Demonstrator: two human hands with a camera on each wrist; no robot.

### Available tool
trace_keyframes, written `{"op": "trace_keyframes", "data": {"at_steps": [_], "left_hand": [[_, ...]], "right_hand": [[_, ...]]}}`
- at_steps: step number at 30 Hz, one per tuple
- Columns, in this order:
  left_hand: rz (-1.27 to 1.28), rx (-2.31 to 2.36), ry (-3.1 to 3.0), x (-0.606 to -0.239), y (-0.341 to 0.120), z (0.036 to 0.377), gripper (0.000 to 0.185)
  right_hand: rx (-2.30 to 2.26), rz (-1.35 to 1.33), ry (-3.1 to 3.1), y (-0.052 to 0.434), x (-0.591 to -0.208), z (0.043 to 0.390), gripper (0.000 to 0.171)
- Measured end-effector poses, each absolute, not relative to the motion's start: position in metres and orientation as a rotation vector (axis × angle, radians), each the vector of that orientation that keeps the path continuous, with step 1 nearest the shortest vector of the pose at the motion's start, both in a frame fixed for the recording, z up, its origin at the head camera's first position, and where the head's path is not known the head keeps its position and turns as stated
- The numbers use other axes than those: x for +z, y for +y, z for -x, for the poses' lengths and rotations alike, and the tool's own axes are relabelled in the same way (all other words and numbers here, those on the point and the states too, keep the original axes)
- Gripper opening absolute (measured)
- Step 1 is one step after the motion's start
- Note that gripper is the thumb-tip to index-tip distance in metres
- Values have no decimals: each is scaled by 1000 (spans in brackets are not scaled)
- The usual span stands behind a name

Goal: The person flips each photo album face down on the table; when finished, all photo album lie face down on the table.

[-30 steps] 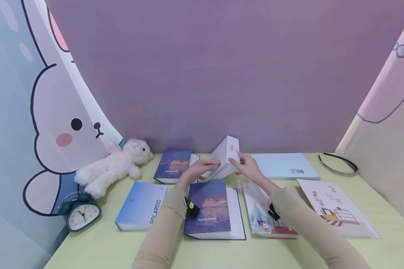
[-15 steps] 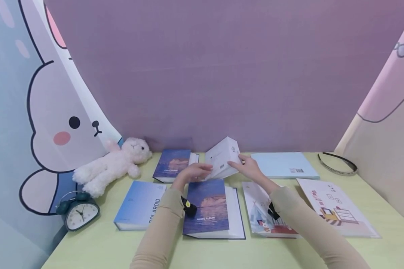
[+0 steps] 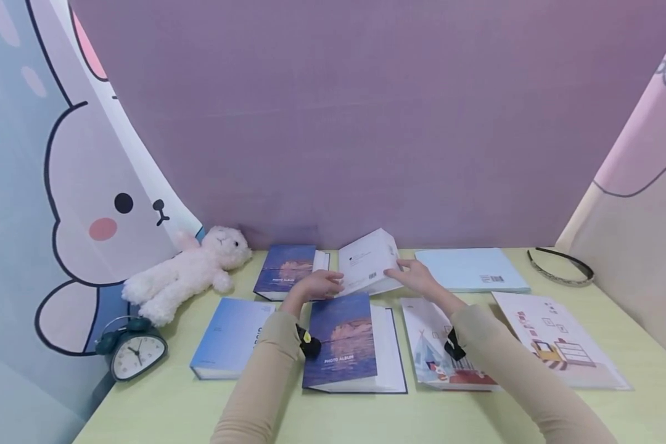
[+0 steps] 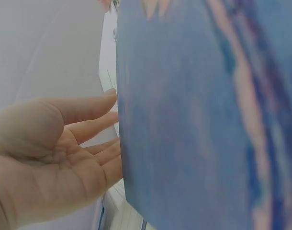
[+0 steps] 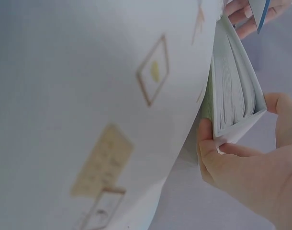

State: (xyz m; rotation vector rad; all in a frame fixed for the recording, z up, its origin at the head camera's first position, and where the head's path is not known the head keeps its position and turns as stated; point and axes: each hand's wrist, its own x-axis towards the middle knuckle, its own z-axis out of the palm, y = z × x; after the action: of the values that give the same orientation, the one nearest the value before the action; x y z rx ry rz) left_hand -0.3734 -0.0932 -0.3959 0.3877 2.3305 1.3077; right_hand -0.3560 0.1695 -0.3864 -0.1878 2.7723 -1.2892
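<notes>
In the head view, a thick white photo album (image 3: 367,260) is tilted up at the back middle, its back cover with a barcode facing me. My right hand (image 3: 418,279) grips its spine edge; the right wrist view shows thumb and fingers on opposite covers, with the page block (image 5: 232,91) between. My left hand (image 3: 317,285) is at the album's lower left edge. Its thumb and fingers are extended in the left wrist view, the tips partly hidden behind a blue cover (image 4: 170,115); whether they touch the white album I cannot tell.
Blue photo albums lie at the back (image 3: 283,269) and front (image 3: 344,342). A Polaroid album (image 3: 227,339), two illustrated books (image 3: 430,345) (image 3: 555,345) and a pale blue book (image 3: 466,268) surround them. A plush toy (image 3: 183,277), an alarm clock (image 3: 135,354) and a headband (image 3: 563,274) stand at the sides.
The white album has turned and leaned back, so its back cover now faces me. My left hand has loosened from it and shifted slightly left; my right hand still holds the spine side.
</notes>
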Motion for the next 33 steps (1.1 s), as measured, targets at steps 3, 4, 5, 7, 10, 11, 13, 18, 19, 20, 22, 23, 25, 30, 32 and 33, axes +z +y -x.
{"op": "trace_keyframes", "data": {"at_steps": [3,4,5,7,10,11,13,18,19,20,22,23,25,30,32,33], "left_hand": [[-367,1309,2325,-396,-95,374,51],[-354,1314,2324,-396,-95,374,51],[-344,1320,2323,-397,-96,374,51],[-318,1333,2324,-396,-96,374,51],[-283,1342,2337,-397,-96,375,50],[-273,1341,2343,-397,-96,376,50],[-257,1334,2352,-398,-96,377,49],[-229,1337,2350,-399,-97,378,48],[-224,1340,2348,-399,-97,378,48],[-219,1344,2343,-399,-97,378,48],[-217,1345,2341,-399,-98,378,48],[-216,1347,2338,-399,-98,378,48],[-212,1354,2325,-399,-98,379,48],[-232,1313,2308,-399,-98,380,52],[-241,1291,2301,-399,-98,380,53],[-241,1285,2298,-399,-98,379,54]], "right_hand": [[-1325,207,2711,171,-389,357,70],[-1339,213,2681,172,-390,358,70],[-1349,219,2655,173,-391,359,69],[-1382,206,2595,174,-394,360,67],[-1418,168,2541,175,-399,362,66],[-1420,160,2538,175,-399,362,65],[-1424,141,2528,175,-400,362,65],[-1345,195,2588,174,-396,360,61],[-1328,215,2598,173,-396,359,60],[-1315,236,2603,173,-395,358,59],[-1296,276,2608,173,-394,358,58],[-1295,289,2601,173,-393,358,57],[-1305,306,2583,173,-393,358,57],[-1309,298,2584,172,-394,359,56],[-1322,302,2575,171,-394,358,55],[-1325,309,2571,171,-394,358,55]]}}
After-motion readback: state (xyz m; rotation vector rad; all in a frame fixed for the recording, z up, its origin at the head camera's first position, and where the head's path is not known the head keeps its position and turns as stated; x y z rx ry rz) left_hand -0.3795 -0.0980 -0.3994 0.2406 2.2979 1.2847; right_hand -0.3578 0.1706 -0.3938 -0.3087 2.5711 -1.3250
